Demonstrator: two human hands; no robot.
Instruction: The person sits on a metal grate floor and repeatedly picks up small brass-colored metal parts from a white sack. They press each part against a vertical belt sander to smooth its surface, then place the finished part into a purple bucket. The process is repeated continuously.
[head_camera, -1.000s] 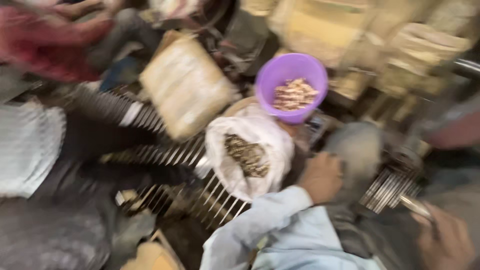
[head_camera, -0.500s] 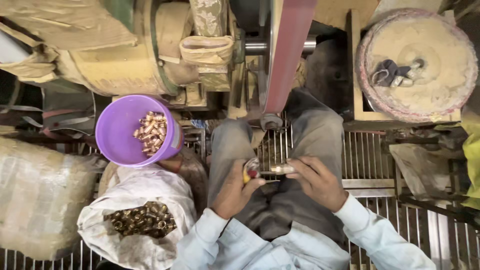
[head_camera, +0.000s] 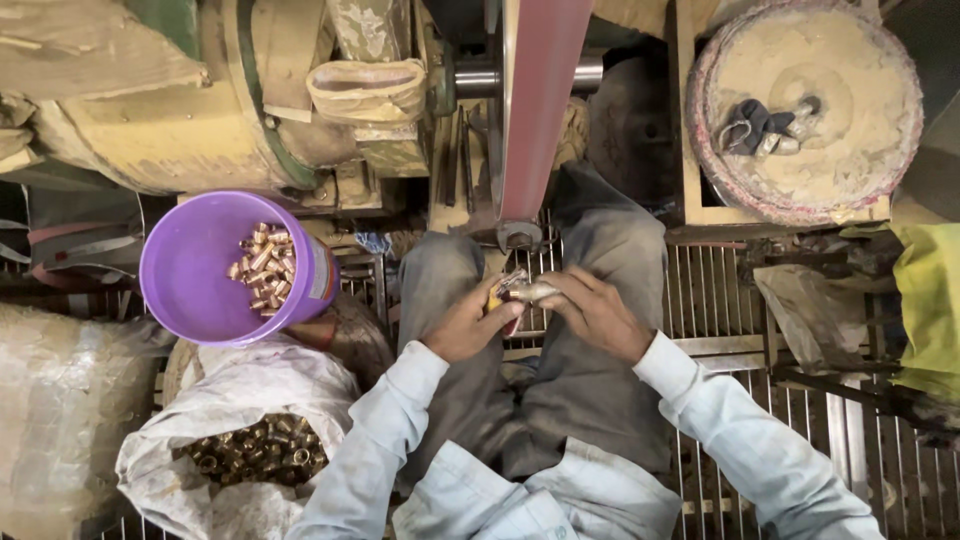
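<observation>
My left hand (head_camera: 468, 322) and my right hand (head_camera: 592, 309) meet between my knees. Together they hold a small shiny metal fitting (head_camera: 522, 291), fingers pinched on it from both sides. Just above them runs a reddish sanding belt (head_camera: 540, 100) that ends at a small roller (head_camera: 519, 235). To my left stands a purple bucket (head_camera: 200, 262) holding several brass-coloured fittings (head_camera: 266, 268). Below the bucket lies an open white sack (head_camera: 215, 400) with more brass fittings (head_camera: 262, 446) inside.
I sit over a metal grate floor (head_camera: 720, 300). A dusty round wheel (head_camera: 810, 100) sits in a wooden frame at the upper right. A large dusty machine housing (head_camera: 170, 110) fills the upper left. A wrapped bale (head_camera: 60, 420) lies far left, yellow cloth (head_camera: 925, 300) far right.
The view swung from the sack and bucket round to the belt machine. Both hands came together at my lap and hold the small fitting; since half a second ago they hardly moved.
</observation>
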